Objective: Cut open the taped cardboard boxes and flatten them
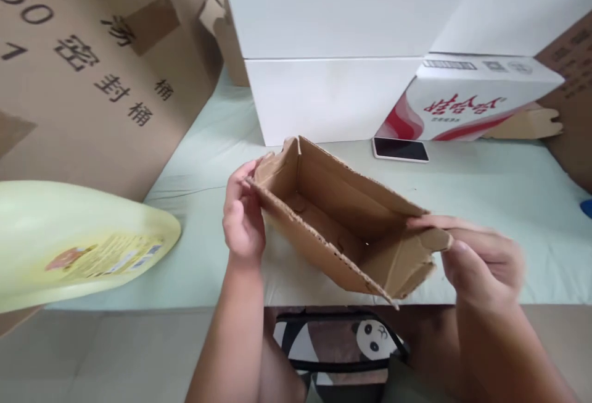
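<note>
Cardboard box (319,258), open-topped, is between my two hands, over the front part of the desk (509,190) with its pale green cover. On my left stands the biggest thing about me, a printed brown carton (87,125); beyond my work rise plain white boxes (333,97), with a red-and-white box (485,100) to their right. A pale yellow jug (102,249) juts in from the left, its rounded end well apart from my left hand.

The box I hold has its long axis slanting across in front of me: one end points left and away, the other right and nearer me. Its mouth faces up and towards me, so I see the inner walls and floor. I cannot tell whether its underside touches the desk.

Both ends lie within my grip. My left hand (243,218) is closed around the far left end, at the near corner, some fingertips hidden. My right hand (485,261) pinches the torn flap (411,261) at the right end, thumb on the near face and one finger along the far corner. Smallest of all, a phone (401,150) lies flat beyond the box, just by the red-and-white box.
</note>
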Demonstrator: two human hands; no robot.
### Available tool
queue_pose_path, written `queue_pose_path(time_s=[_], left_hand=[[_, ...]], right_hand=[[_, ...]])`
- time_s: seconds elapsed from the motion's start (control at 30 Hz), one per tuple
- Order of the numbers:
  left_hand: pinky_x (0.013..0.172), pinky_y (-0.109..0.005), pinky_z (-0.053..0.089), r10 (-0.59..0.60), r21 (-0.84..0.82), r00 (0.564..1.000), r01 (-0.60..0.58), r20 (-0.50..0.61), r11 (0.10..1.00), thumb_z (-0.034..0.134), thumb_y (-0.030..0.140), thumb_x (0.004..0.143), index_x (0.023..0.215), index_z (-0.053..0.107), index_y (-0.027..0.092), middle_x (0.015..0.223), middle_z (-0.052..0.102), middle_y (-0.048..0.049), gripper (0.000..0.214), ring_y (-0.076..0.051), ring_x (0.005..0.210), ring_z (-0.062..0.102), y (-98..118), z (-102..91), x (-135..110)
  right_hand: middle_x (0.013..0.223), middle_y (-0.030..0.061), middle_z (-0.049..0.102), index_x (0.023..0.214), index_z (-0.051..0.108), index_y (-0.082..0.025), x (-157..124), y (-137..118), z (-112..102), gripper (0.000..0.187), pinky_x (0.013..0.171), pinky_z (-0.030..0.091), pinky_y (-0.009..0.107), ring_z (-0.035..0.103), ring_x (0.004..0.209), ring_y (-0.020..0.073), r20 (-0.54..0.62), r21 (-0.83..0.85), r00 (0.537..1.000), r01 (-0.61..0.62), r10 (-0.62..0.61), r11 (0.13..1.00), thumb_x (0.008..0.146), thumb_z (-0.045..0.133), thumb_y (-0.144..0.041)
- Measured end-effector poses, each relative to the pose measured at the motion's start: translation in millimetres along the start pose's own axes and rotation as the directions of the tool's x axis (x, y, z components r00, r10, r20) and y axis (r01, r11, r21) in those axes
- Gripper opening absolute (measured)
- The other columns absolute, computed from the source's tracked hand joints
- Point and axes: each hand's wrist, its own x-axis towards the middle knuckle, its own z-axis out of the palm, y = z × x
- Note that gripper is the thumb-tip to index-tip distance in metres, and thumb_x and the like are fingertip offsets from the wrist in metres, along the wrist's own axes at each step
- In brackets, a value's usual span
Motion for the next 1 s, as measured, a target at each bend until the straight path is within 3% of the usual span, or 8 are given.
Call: queue_pose_path(time_s=[0.1, 0.2, 0.3, 0.4, 0.47, 0.57, 0.73, 1.0], left_hand=[[0.114, -0.043, 0.049, 0.035, 0.094, 0.999, -0.039, 0.037, 0.995, 0.064, 0.066, 0.089, 0.111, 0.081, 0.025, 0.120, 0.077, -0.0075, 0.050, -0.031, 0.122, 0.068, -9, 12.6, -5], [0.113, -0.046, 0.050, 0.068, 0.249, 0.994, -0.087, 0.082, 0.965, 0.062, 0.067, 0.090, 0.095, 0.084, 0.023, 0.107, 0.078, -0.0099, 0.049, -0.032, 0.114, 0.070, -16, 18.8, -5], [0.112, -0.049, 0.051, 0.110, 0.350, 0.989, -0.138, 0.098, 0.926, 0.061, 0.065, 0.091, 0.081, 0.083, 0.024, 0.094, 0.077, -0.0107, 0.048, -0.032, 0.104, 0.070, -22, 21.5, -3], [0.109, -0.048, 0.051, 0.163, 0.363, 0.980, -0.193, 0.112, 0.912, 0.061, 0.059, 0.095, 0.078, 0.083, 0.026, 0.087, 0.077, -0.0075, 0.042, -0.029, 0.098, 0.069, -30, 21.9, -2], [0.104, -0.044, 0.053, 0.165, 0.351, 0.979, -0.197, 0.119, 0.915, 0.064, 0.053, 0.095, 0.080, 0.083, 0.027, 0.088, 0.076, -0.0053, 0.035, -0.027, 0.097, 0.069, -34, 21.5, -2], [0.093, -0.037, 0.055, 0.107, 0.355, 0.990, -0.132, 0.089, 0.925, 0.074, 0.049, 0.091, 0.087, 0.082, 0.026, 0.090, 0.074, -0.0029, 0.025, -0.023, 0.090, 0.068, -37, 21.3, -3], [0.100, -0.036, 0.055, 0.090, 0.443, 0.995, -0.104, 0.052, 0.890, 0.079, 0.048, 0.088, 0.112, 0.081, 0.026, 0.109, 0.076, -0.0041, 0.033, -0.023, 0.103, 0.070, -37, 20.2, -4], [0.114, -0.042, 0.057, 0.179, 0.513, 0.937, -0.317, 0.301, 0.798, 0.070, 0.039, 0.097, 0.121, 0.080, 0.027, 0.129, 0.079, -0.0045, 0.028, -0.025, 0.126, 0.073, -41, 6.8, 4]], right_hand=[[0.089, 0.0078, 0.078, 0.096, 0.080, -0.031, -5, 21, 0, 0.016, 0.076, 0.067, 0.042, 0.080, 0.101, 0.0306, 0.015, -0.061, 0.999, 0.042, -0.041, 0.997, 0.100, 0.064, -0.030], [0.128, 0.0109, 0.070, 0.107, 0.078, -0.032, -7, 46, 11, 0.014, 0.072, 0.065, 0.041, 0.075, 0.093, 0.0248, -0.060, -0.134, 0.996, 0.062, -0.070, 0.989, 0.095, 0.071, -0.032], [0.144, 0.0089, 0.057, 0.137, 0.065, -0.043, -12, 63, 23, 0.046, 0.090, 0.065, 0.047, 0.069, 0.115, 0.0285, -0.229, -0.018, 0.972, 0.042, -0.045, 0.999, 0.092, 0.075, -0.042], [0.142, 0.0056, 0.063, 0.161, 0.034, -0.053, -18, 67, 27, 0.076, 0.100, 0.063, 0.052, 0.067, 0.127, 0.0295, -0.116, 0.157, 0.993, 0.017, 0.001, 0.987, 0.096, 0.071, -0.041], [0.140, 0.0052, 0.066, 0.156, 0.045, -0.050, -20, 67, 27, 0.062, 0.105, 0.061, 0.052, 0.068, 0.128, 0.0288, 0.004, 0.152, 1.000, 0.023, -0.024, 0.988, 0.099, 0.066, -0.036], [0.142, 0.0084, 0.064, 0.141, 0.064, -0.039, -23, 68, 27, 0.038, 0.109, 0.058, 0.052, 0.066, 0.132, 0.0305, 0.028, 0.106, 0.994, 0.105, -0.108, 0.989, 0.103, 0.058, -0.044], [0.142, 0.0094, 0.062, 0.139, 0.065, -0.037, -25, 76, 34, 0.044, 0.112, 0.055, 0.056, 0.063, 0.134, 0.0320, -0.019, 0.182, 0.994, 0.111, -0.110, 0.977, 0.105, 0.047, -0.058], [0.146, 0.0076, 0.059, 0.133, 0.068, -0.035, -28, 89, 45, 0.044, 0.110, 0.053, 0.057, 0.060, 0.135, 0.0318, -0.066, 0.296, 0.991, 0.129, -0.114, 0.946, 0.103, 0.049, -0.062]])
